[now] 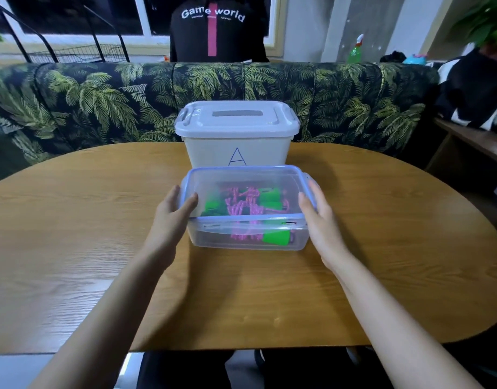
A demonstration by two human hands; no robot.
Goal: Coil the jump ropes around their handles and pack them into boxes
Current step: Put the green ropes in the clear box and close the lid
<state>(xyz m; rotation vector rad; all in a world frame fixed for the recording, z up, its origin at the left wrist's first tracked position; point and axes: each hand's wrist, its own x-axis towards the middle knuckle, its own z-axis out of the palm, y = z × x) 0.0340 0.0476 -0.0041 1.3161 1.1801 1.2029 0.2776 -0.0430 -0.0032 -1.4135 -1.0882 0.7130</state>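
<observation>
Left hand and right hand flank the blue-rimmed clear lid on the clear plastic box. Thumbs on top, flat open-fingered grip. Probably seating it over the pink jump rope.

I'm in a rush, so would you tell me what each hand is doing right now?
Left hand: open, straight fingers against the left end of the clear lid, thumb on top.
Right hand: open, straight fingers against the lid's right end.
</observation>
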